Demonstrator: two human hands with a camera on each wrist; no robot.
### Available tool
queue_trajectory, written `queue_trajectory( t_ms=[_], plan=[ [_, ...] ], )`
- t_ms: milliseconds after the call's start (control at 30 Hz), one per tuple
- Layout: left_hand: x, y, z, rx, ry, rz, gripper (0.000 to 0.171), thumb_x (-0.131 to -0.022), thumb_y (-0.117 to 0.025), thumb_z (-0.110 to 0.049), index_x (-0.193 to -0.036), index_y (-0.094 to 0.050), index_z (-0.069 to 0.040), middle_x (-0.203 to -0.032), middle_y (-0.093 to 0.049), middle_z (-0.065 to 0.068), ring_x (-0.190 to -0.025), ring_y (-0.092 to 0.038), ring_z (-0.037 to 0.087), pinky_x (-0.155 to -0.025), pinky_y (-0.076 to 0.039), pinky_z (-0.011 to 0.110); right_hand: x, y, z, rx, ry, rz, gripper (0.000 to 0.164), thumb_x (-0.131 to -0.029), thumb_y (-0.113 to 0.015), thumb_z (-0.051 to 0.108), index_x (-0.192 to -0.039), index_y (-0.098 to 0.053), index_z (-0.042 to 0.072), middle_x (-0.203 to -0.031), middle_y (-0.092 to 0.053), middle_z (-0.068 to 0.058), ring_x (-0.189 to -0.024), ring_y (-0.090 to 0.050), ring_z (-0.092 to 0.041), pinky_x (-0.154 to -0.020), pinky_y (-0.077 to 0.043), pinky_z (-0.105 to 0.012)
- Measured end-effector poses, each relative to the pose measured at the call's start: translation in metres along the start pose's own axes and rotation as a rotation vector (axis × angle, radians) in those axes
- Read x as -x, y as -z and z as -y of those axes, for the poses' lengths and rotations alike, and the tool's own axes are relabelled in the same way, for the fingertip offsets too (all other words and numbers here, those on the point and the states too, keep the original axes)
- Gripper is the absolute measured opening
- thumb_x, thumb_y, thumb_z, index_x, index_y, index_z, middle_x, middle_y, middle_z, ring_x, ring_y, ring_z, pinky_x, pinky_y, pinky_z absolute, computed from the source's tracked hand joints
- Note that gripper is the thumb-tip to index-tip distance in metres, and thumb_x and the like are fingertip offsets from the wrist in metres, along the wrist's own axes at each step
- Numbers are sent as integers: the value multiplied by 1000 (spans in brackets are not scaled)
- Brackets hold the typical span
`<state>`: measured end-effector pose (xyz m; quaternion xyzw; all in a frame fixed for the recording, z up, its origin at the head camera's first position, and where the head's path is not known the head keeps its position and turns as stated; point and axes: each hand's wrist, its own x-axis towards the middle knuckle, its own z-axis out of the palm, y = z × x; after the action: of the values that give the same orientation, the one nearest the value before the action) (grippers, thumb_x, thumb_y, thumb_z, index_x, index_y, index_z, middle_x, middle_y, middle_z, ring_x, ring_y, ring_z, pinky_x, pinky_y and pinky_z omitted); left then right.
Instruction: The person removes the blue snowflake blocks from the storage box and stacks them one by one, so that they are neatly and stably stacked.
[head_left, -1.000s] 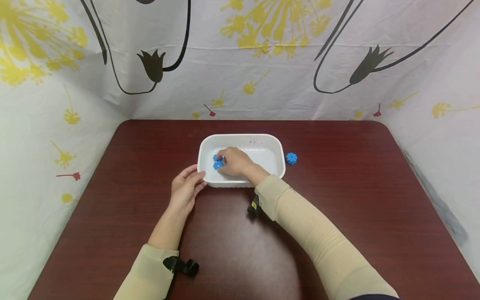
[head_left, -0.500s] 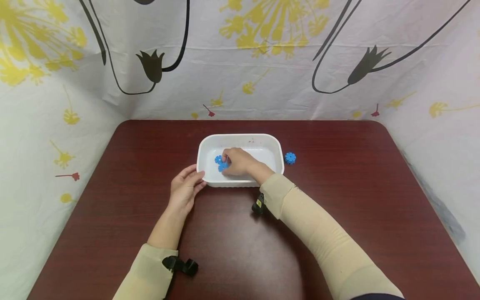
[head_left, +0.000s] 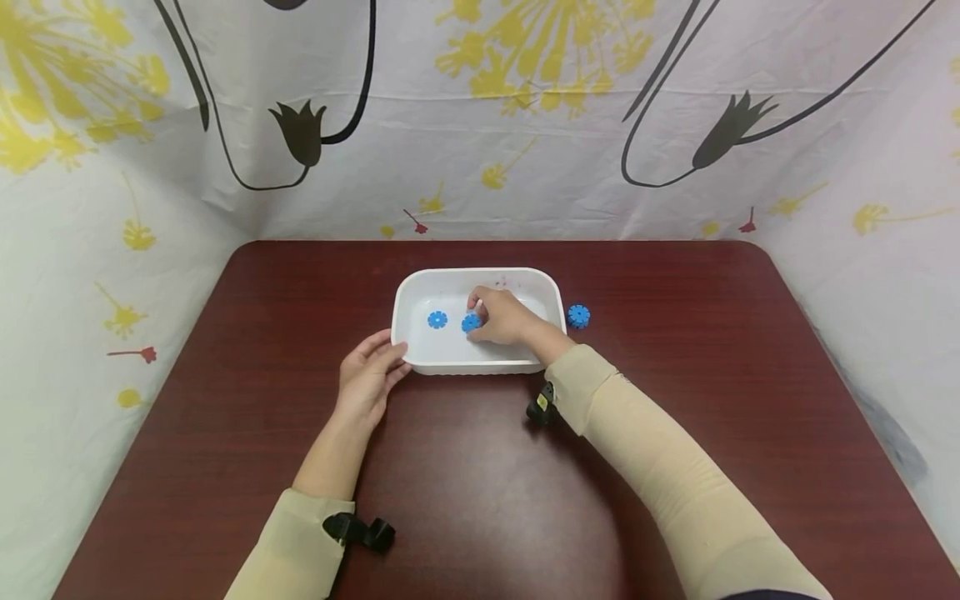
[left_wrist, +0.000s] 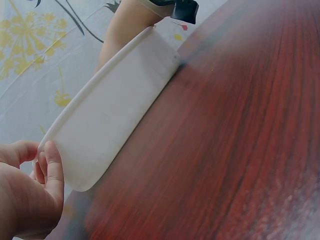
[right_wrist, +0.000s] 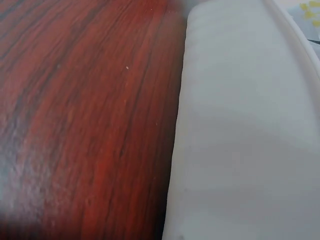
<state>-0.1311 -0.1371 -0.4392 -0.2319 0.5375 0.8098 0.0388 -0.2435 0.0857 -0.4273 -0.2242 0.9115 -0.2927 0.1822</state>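
Note:
In the head view a white plastic tray (head_left: 420,354) stands on the table. My left hand (head_left: 367,379) holds its near left corner, thumb over the rim and fingers along the outer wall; the left wrist view shows the same hold on the tray (left_wrist: 105,115). Inside the tray, my right hand (head_left: 508,318) pinches a blue notched plastic disc (head_left: 470,323) between thumb and fingers. A second blue notched disc (head_left: 437,320) lies flat on the tray floor to its left. The right wrist view shows only the tray's outer wall (right_wrist: 240,135) and the table.
Just beyond the tray's right end sits a small stack of blue notched discs (head_left: 578,316) on the dark red wooden table (head_left: 675,333). A patterned white cloth (head_left: 570,167) hangs behind the table and along both sides.
My right hand has moved right across the tray with one blue disc, away from the other disc, which lies apart on the floor. The left hand keeps its hold on the corner.

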Motion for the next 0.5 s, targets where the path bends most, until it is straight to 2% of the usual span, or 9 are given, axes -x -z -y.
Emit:
queue_trajectory(
  t_ms=[100,233,400,500],
  plan=[
    [0,0,0,1,-2,2,45,-94,-70,-2,-136,-54,1,-98,-66,2,-81,-66,14,-75,-61,22,1,2,-1,-8,10,11,44,-85,-82,13,-119,-57,2,-90,-65,-8,-84,-58,-20,-86,-50,-34],
    [0,1,0,-2,0,0,45,-94,-71,-2,-135,-54,0,-98,-66,2,-82,-66,14,-75,-61,23,1,3,-4,16,22,15,37,-87,-80,14,-117,-62,2,-87,-64,-5,-81,-56,-17,-84,-49,-32],
    [1,1,0,2,0,4,46,-94,-71,-3,-136,-54,1,-97,-65,2,-81,-66,13,-75,-61,22,2,3,-4,25,42,10,30,-88,-79,14,-111,-65,2,-86,-64,-4,-81,-56,-16,-83,-49,-31],
    [1,1,0,1,-1,4,46,-94,-71,-3,-136,-54,1,-97,-65,2,-81,-66,13,-75,-61,22,2,3,-3,45,59,8,32,-87,-80,15,-113,-65,2,-89,-64,-5,-84,-57,-18,-84,-49,-31]
  ],
)
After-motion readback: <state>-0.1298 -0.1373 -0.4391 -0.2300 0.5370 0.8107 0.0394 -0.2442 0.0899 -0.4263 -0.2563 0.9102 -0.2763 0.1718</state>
